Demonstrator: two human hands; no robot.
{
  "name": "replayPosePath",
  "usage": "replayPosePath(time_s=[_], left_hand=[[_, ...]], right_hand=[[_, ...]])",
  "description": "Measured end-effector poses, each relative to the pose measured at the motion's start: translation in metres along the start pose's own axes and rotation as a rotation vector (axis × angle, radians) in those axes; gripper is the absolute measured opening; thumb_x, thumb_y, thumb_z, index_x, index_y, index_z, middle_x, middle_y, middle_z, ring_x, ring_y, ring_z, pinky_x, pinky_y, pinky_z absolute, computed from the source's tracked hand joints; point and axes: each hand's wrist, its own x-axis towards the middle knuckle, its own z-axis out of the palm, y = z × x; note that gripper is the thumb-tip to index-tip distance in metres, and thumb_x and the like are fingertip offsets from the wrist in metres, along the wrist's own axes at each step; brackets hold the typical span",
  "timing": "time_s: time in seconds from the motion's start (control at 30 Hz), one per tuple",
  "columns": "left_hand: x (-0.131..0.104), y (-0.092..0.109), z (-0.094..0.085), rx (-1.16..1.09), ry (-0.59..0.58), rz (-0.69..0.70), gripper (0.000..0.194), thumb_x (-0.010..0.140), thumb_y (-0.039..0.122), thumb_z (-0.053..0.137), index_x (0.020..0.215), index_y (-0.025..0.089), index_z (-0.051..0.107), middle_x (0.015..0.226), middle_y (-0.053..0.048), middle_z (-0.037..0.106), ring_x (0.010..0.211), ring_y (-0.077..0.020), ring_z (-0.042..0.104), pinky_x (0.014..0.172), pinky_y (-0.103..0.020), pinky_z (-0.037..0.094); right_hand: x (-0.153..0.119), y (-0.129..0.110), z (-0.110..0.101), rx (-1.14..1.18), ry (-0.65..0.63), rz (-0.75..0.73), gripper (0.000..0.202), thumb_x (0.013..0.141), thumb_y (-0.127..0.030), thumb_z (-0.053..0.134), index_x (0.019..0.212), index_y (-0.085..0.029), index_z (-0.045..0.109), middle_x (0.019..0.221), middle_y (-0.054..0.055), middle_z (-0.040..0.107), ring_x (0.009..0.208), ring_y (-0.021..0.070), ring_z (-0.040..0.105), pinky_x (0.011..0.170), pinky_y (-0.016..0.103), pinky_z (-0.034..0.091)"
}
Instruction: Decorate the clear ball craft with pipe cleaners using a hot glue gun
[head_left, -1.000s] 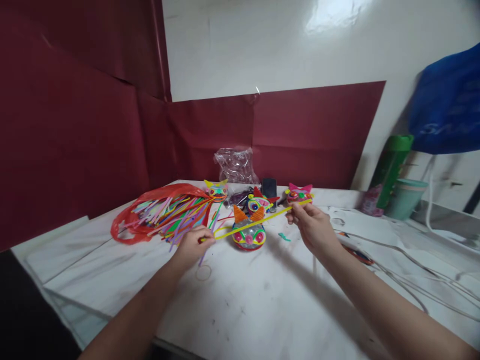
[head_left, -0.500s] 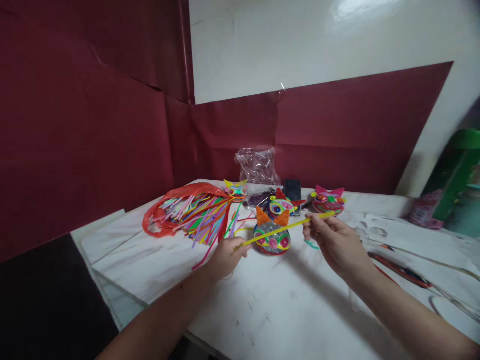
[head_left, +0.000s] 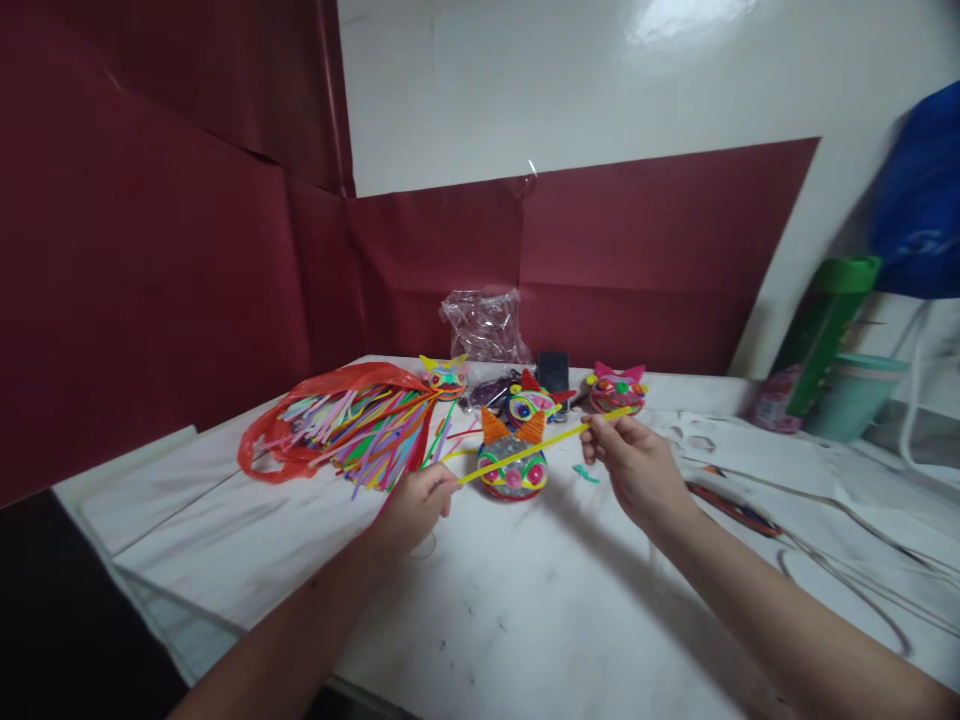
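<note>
A yellow pipe cleaner [head_left: 551, 440] is stretched at a slant above the table, its right end higher. My left hand [head_left: 421, 500] pinches it near one end, while my right hand [head_left: 634, 460] grips it close to the other, a short tip poking out beyond the fingers. Just behind the stem sits a round animal-face craft [head_left: 514, 468] with orange ears, green-ringed eyes and a pink nose. Behind that stand a red-eared craft [head_left: 529, 405] and, to the right, a pink-eared craft [head_left: 617, 387]. A yellow-eared craft [head_left: 444, 376] is farther back on the left.
A red plastic bag [head_left: 262, 455] spills many coloured pipe cleaners [head_left: 375, 425] at the left. Clear plastic wrap [head_left: 486, 325] and a dark phone [head_left: 553, 372] are at the back. On the right lie a red-and-black tool [head_left: 735, 510] with cords, and a teal cup [head_left: 855, 395].
The view has turned to the right, so everything sits farther left, and a blue item now shows at the right. Both hands still hold the pipe cleaner much as before.
</note>
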Motion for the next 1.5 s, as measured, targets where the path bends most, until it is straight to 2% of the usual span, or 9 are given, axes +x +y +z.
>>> replayPosePath(time_s=[0.1, 0.23, 0.47, 0.57, 0.77, 1.0, 1.17, 1.43, 1.5], left_hand=[[0.001, 0.002, -0.001, 0.014, 0.008, -0.004, 0.022, 0.08, 0.032, 0.048, 0.063, 0.02, 0.053, 0.053, 0.005, 0.052, 0.052, -0.0114, 0.046, 0.057, -0.024, 0.036], [0.001, 0.006, -0.003, 0.057, 0.123, -0.032, 0.025, 0.082, 0.035, 0.046, 0.062, 0.021, 0.047, 0.049, 0.008, 0.04, 0.05, -0.0111, 0.039, 0.053, -0.024, 0.031], [0.001, 0.006, -0.008, 0.068, 0.196, -0.051, 0.023, 0.081, 0.034, 0.048, 0.063, 0.021, 0.052, 0.052, 0.006, 0.046, 0.055, -0.0122, 0.045, 0.059, -0.025, 0.036], [0.001, 0.005, -0.008, 0.045, 0.145, -0.035, 0.023, 0.081, 0.033, 0.047, 0.063, 0.02, 0.054, 0.056, 0.004, 0.054, 0.058, -0.012, 0.05, 0.063, -0.025, 0.038], [0.0, 0.004, -0.007, -0.01, 0.07, -0.108, 0.027, 0.082, 0.036, 0.047, 0.06, 0.019, 0.053, 0.049, 0.005, 0.05, 0.046, -0.0091, 0.042, 0.051, -0.022, 0.034], [-0.002, -0.003, -0.009, -0.139, -0.223, -0.141, 0.022, 0.073, 0.035, 0.058, 0.063, 0.016, 0.061, 0.055, 0.001, 0.059, 0.045, -0.0071, 0.042, 0.046, -0.021, 0.032], [-0.002, -0.001, -0.003, -0.241, -0.347, -0.189, 0.023, 0.066, 0.032, 0.061, 0.084, 0.016, 0.063, 0.062, 0.001, 0.064, 0.053, -0.0102, 0.052, 0.054, -0.023, 0.041], [0.005, 0.006, -0.004, -0.199, -0.091, -0.239, 0.032, 0.072, 0.049, 0.056, 0.065, 0.017, 0.058, 0.054, 0.003, 0.051, 0.045, -0.0081, 0.036, 0.046, -0.022, 0.028], [0.007, 0.007, -0.008, -0.128, -0.044, -0.179, 0.038, 0.072, 0.052, 0.056, 0.058, 0.017, 0.057, 0.059, 0.0, 0.054, 0.053, -0.0106, 0.043, 0.05, -0.022, 0.032]], right_hand=[[0.003, -0.004, -0.001, 0.019, 0.03, -0.013, 0.038, 0.057, -0.049, 0.083, 0.069, -0.017, 0.066, 0.058, -0.001, 0.061, 0.049, 0.0088, 0.05, 0.046, 0.021, 0.042], [0.005, -0.009, -0.002, 0.005, 0.029, -0.035, 0.038, 0.058, -0.049, 0.082, 0.07, -0.017, 0.066, 0.058, -0.001, 0.06, 0.049, 0.0092, 0.05, 0.045, 0.022, 0.042], [0.007, -0.016, -0.004, 0.038, 0.04, -0.066, 0.037, 0.058, -0.047, 0.083, 0.068, -0.017, 0.064, 0.058, -0.001, 0.061, 0.049, 0.0087, 0.051, 0.045, 0.021, 0.043], [0.009, -0.016, -0.007, 0.048, 0.051, -0.075, 0.038, 0.059, -0.048, 0.082, 0.067, -0.017, 0.063, 0.056, -0.001, 0.062, 0.048, 0.0094, 0.054, 0.044, 0.02, 0.044], [0.013, -0.015, -0.015, 0.023, 0.032, -0.059, 0.039, 0.063, -0.052, 0.079, 0.073, -0.018, 0.062, 0.055, 0.0, 0.065, 0.044, 0.0111, 0.057, 0.041, 0.02, 0.047], [0.014, -0.036, -0.016, 0.049, -0.128, -0.048, 0.037, 0.063, -0.048, 0.081, 0.074, -0.018, 0.064, 0.061, 0.0, 0.066, 0.045, 0.0107, 0.059, 0.044, 0.022, 0.05], [0.009, -0.043, -0.01, -0.02, -0.166, -0.073, 0.033, 0.066, -0.045, 0.08, 0.075, -0.017, 0.065, 0.07, 0.003, 0.069, 0.053, 0.0138, 0.064, 0.049, 0.026, 0.052], [0.015, -0.039, -0.014, -0.037, -0.243, -0.048, 0.034, 0.067, -0.049, 0.077, 0.074, -0.018, 0.065, 0.062, 0.002, 0.07, 0.055, 0.0156, 0.066, 0.052, 0.028, 0.053], [0.017, -0.041, -0.015, -0.046, -0.245, -0.058, 0.035, 0.068, -0.05, 0.076, 0.072, -0.018, 0.064, 0.058, 0.001, 0.068, 0.053, 0.0148, 0.064, 0.052, 0.027, 0.052]])
